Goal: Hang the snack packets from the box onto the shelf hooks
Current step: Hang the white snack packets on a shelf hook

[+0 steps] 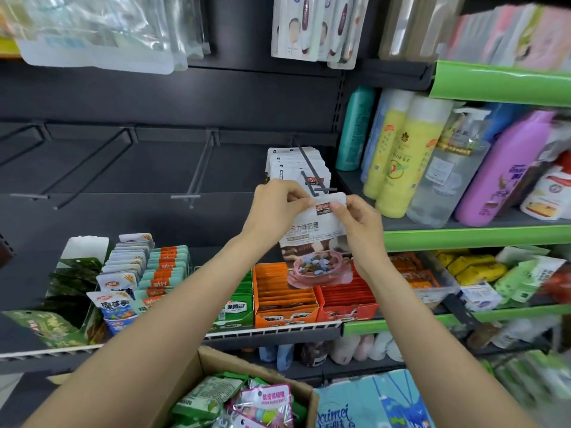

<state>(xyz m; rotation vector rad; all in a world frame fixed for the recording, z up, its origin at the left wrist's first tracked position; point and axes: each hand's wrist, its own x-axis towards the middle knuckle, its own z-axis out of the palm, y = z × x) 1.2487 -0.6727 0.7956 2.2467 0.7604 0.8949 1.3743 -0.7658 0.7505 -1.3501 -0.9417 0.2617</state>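
Both the left hand [276, 200] and right hand [355, 216] pinch a snack packet [315, 242] just below the hook [310, 171] tip, where several already hang; the box [247, 393] below holds more

Bottles [411, 156] on green-edged shelf [475, 237]

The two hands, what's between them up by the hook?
In the head view, the snack packet's top edge spans between left hand and right hand.

Both hands [315, 208] hold a packet [315, 242] before the hook [312, 171] (hung packets [290, 162] behind), box [197, 369] below.
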